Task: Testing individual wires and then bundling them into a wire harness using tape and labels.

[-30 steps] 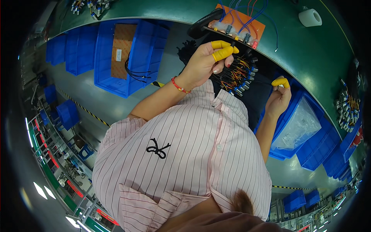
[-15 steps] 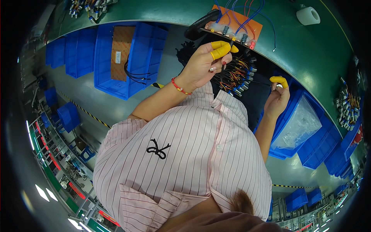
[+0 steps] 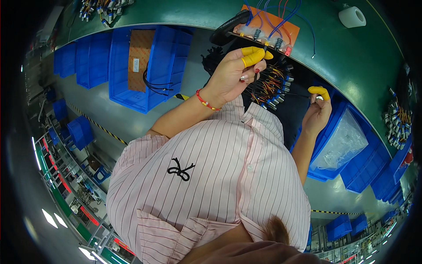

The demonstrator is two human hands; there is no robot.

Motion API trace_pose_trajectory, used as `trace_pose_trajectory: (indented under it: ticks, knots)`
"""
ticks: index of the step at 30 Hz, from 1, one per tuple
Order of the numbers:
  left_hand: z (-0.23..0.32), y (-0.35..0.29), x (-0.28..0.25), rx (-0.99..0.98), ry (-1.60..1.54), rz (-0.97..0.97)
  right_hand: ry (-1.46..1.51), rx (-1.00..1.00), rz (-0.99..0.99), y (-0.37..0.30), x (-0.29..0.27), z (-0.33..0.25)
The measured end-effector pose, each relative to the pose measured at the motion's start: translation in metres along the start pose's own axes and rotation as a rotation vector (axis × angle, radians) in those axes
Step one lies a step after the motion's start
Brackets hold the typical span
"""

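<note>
My left hand [image 3: 233, 75], with yellow finger cots, is closed in a pinch on a black cable end [image 3: 265, 49]. That end meets a yellow-marked terminal on the front edge of an orange board [image 3: 288, 33], which carries several terminals and blue and red wires. Off to the right, my right hand [image 3: 317, 114], one finger in a yellow cot, pinches a thin dark wire [image 3: 298, 95]. Between my hands, a bundle of cables [image 3: 274, 86] with silver-and-blue connectors and orange, yellow and black leads lies over my lap. The wire's tip is hidden by my fingers.
The green table [image 3: 347, 61] curves in front of me. On it are a white roll [image 3: 352, 17] and more connector bundles [image 3: 398, 119] at the right. Blue bins [image 3: 118, 75] stand left, one holding cardboard and black cables. A right-hand bin contains a clear plastic bag [image 3: 340, 143].
</note>
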State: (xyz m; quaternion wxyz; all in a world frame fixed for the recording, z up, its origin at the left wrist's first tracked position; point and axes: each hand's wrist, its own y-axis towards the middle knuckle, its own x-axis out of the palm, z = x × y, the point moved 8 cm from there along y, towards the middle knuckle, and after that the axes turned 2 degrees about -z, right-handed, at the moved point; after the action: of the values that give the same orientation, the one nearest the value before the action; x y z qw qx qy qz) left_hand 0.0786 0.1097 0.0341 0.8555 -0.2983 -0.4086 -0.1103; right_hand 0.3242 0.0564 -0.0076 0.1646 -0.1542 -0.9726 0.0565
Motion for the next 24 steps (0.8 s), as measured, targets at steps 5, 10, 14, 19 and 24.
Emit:
trace_pose_trajectory:
  ticks: [5,10,14,19,24]
  knots:
    - [-0.001,0.002,0.004,-0.048,-0.134,-0.001,-0.004,0.004,-0.01,0.0,-0.003,0.001]
    - [-0.001,0.008,-0.001,0.003,-0.107,-0.011,-0.026,0.01,-0.041,0.002,0.007,-0.005]
    - [-0.002,0.012,-0.003,-0.036,-0.052,-0.05,-0.003,-0.019,0.058,-0.001,0.003,-0.007]
    - [0.006,0.01,0.006,-0.036,0.367,-0.044,0.027,-0.053,0.067,-0.003,-0.002,-0.017]
    - [0.0,0.013,0.012,0.047,0.32,-0.001,0.036,-0.064,0.093,-0.005,-0.008,-0.02]
